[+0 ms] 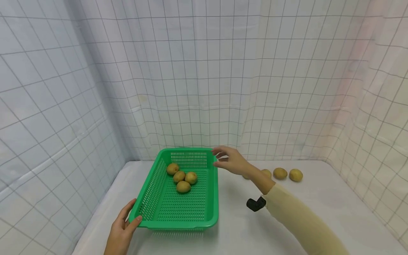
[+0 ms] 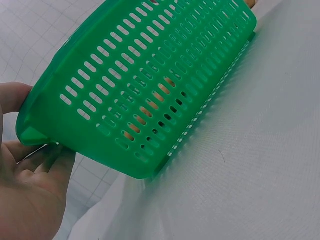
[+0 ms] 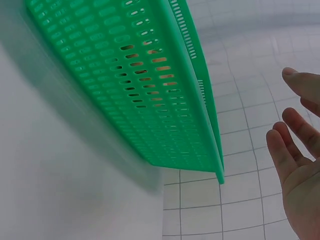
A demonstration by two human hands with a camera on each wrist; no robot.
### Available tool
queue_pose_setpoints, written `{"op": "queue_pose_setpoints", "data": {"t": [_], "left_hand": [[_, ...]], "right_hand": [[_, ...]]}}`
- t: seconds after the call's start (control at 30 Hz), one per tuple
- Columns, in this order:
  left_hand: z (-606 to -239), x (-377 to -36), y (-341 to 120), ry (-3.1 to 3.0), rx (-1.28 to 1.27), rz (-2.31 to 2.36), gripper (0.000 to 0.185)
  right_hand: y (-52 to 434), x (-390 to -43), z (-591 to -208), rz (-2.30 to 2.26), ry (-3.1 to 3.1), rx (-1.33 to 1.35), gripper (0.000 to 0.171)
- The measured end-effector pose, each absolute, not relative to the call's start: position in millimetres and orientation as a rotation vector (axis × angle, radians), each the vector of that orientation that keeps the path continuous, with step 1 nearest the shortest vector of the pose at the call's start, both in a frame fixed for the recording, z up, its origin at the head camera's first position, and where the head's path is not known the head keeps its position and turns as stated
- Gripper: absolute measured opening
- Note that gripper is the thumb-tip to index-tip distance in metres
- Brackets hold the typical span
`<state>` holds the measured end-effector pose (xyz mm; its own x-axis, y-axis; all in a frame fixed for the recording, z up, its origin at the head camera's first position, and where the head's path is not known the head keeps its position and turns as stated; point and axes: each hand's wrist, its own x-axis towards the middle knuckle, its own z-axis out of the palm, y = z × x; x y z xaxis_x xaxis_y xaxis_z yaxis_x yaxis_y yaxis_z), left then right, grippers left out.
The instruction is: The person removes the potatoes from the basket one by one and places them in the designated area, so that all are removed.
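The left hand [image 1: 122,226] grips the near left corner of the basket [image 1: 210,216] on the table [image 1: 318,205], while the right hand [image 1: 231,161], fingers spread wide, hovers beside its far right corner

Basket [image 1: 208,198] on table [image 1: 318,212], 4 potatoes [image 1: 182,177] inside toward the back. Right of basket, 3 more [image 1: 280,173], perhaps a 4th behind the right hand [image 1: 231,161].

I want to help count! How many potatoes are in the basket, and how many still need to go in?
Four potatoes lie in the green basket. The left hand holds its near corner; the right hand is open beside the far rim, holding nothing. At least three potatoes wait on the table.
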<state>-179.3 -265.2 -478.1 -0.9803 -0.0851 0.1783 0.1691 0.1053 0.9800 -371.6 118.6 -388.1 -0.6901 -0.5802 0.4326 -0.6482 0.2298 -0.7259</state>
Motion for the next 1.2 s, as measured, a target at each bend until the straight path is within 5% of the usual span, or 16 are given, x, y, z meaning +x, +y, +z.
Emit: {"op": "queue_pose_setpoints", "data": {"t": [1.2], "left_hand": [[-481.0,-181.6,-265.7,-2.152,-0.162,-1.958,0.066]], "right_hand": [[24.4,-406.8,-387.3,1.536,-2.499,1.213,0.045]]}}
